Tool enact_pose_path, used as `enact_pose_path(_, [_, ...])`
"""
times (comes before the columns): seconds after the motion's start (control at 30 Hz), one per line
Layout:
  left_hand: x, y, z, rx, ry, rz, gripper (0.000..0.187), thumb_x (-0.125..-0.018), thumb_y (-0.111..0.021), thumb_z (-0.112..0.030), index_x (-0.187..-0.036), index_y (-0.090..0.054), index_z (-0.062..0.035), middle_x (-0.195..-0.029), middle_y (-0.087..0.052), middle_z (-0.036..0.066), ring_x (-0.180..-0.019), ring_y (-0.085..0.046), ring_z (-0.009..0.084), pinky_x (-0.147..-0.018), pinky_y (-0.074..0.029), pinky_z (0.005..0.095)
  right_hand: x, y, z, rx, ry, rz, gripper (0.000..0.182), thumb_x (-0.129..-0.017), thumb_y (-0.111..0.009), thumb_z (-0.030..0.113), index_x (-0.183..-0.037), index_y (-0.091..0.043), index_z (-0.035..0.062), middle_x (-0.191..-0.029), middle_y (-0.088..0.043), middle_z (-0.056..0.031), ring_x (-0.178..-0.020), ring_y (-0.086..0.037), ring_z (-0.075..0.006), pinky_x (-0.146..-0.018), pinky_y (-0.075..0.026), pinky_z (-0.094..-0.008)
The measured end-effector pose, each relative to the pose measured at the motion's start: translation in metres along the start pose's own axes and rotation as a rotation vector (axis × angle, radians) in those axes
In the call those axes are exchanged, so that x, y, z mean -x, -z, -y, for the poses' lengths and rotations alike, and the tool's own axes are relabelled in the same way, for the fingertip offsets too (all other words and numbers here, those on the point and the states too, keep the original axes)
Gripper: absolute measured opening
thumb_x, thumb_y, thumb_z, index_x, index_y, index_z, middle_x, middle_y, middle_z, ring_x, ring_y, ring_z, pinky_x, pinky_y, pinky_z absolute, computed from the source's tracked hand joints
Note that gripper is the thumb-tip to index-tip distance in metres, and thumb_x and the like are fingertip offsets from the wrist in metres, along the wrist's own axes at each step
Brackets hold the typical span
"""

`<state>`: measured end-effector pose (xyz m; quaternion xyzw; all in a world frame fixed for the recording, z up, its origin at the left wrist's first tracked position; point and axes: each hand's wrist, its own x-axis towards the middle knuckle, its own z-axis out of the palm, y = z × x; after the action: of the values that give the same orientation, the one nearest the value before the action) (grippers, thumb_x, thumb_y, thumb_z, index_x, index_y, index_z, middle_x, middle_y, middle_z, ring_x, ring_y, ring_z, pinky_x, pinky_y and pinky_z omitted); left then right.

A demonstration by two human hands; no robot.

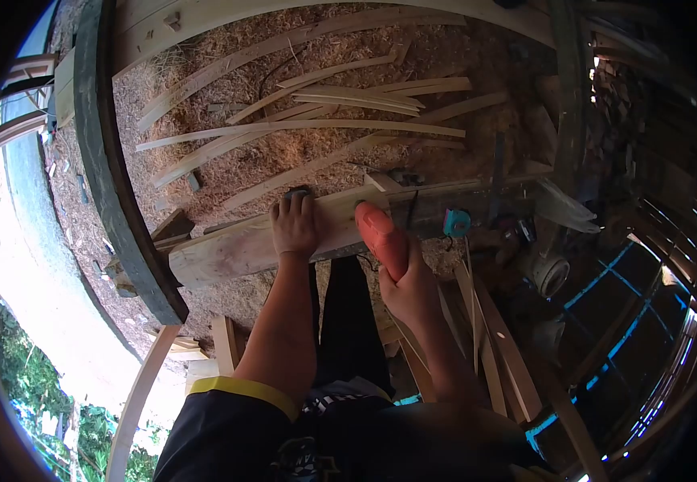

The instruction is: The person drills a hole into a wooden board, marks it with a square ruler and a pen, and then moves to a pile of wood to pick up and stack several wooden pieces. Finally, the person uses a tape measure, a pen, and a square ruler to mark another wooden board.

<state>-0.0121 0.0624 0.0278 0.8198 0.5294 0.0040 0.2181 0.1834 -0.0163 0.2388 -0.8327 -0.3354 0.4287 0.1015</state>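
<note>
A pale wooden plank (236, 253) lies across the work area in front of me. My left hand (294, 226) presses on its top, fingers bent toward the far edge, where a dark object (297, 194) shows just past the fingertips. My right hand (413, 285) is closed around an orange-red tool (382, 241) with a rounded body, held over the plank to the right of my left hand. The tool's working end is hidden, and I cannot tell its exact kind.
Long thin wood strips (300, 126) lie on the shaving-covered ground beyond the plank. A dark beam (116, 161) crosses at left. At right are a teal tape measure (456, 222) and a pale round can-like object (552, 275). Loose boards (501, 345) lean near my right arm.
</note>
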Motion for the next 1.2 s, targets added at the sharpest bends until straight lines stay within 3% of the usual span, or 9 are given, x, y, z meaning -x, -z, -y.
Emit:
enact_pose_path(0.1, [-0.002, 0.000, -0.002, 0.000, -0.038, -0.118, 0.024, -0.094, -0.065, -0.026, -0.115, -0.066, -0.0140, -0.115, -0.066, 0.008, -0.111, -0.062, 0.0340, -0.099, -0.045, 0.0502, 0.003, -0.003, 0.004, -0.013, -0.039, -0.004, 0.074, -0.095, -0.072, 0.012, -0.162, -0.039, 0.0094, -0.121, -0.075, -0.0327, -0.112, -0.073, -0.0528, -0.095, -0.062, -0.0597])
enact_pose_path(0.3, [-0.001, 0.000, -0.002, 0.008, -0.033, -0.134, 0.023, -0.095, -0.065, -0.027, -0.114, -0.066, -0.0142, -0.114, -0.066, 0.009, -0.109, -0.062, 0.0347, -0.098, -0.045, 0.0511, 0.007, -0.012, 0.000, -0.044, -0.018, -0.052, 0.075, -0.095, -0.071, 0.010, -0.162, -0.039, 0.0104, -0.118, -0.076, -0.0325, -0.110, -0.074, -0.0526, -0.094, -0.062, -0.0592])
enact_pose_path(0.53, [0.001, -0.002, 0.000, 0.004, -0.033, -0.127, 0.022, -0.096, -0.064, -0.028, -0.114, -0.066, -0.0144, -0.114, -0.066, 0.010, -0.108, -0.062, 0.0348, -0.098, -0.045, 0.0513, 0.010, -0.012, 0.001, -0.077, -0.039, -0.066, 0.073, -0.094, -0.072, 0.011, -0.161, -0.042, 0.0111, -0.119, -0.076, -0.0304, -0.110, -0.074, -0.0521, -0.092, -0.063, -0.0591])
enact_pose_path(0.6, [0.002, -0.002, 0.000, -0.001, -0.001, -0.030, 0.035, -0.098, -0.065, -0.031, -0.127, -0.067, -0.0121, -0.124, -0.067, 0.010, -0.118, -0.062, 0.0364, -0.105, -0.045, 0.0541, 0.011, -0.012, -0.001, -0.081, -0.030, -0.077, 0.073, -0.095, -0.072, 0.011, -0.161, -0.043, 0.0119, -0.120, -0.077, -0.0289, -0.110, -0.074, -0.0520, -0.092, -0.063, -0.0590])
enact_pose_path(1.13, [0.003, -0.004, 0.001, -0.006, 0.007, -0.011, 0.034, -0.098, -0.063, -0.033, -0.125, -0.066, -0.0124, -0.123, -0.067, 0.009, -0.118, -0.062, 0.0350, -0.106, -0.045, 0.0540, 0.023, -0.002, 0.010, -0.108, -0.087, -0.045, 0.072, -0.096, -0.072, 0.012, -0.163, -0.045, 0.0079, -0.127, -0.075, -0.0292, -0.118, -0.074, -0.0491, -0.099, -0.063, -0.0543])
enact_pose_path(1.2, [0.003, -0.004, 0.001, 0.000, 0.004, -0.020, 0.033, -0.098, -0.063, -0.033, -0.125, -0.066, -0.0125, -0.122, -0.067, 0.009, -0.116, -0.062, 0.0346, -0.105, -0.045, 0.0541, 0.028, -0.002, 0.007, -0.121, -0.008, -0.098, 0.073, -0.095, -0.072, 0.011, -0.162, -0.044, 0.0051, -0.129, -0.074, -0.0298, -0.119, -0.074, -0.0488, -0.100, -0.063, -0.0531])
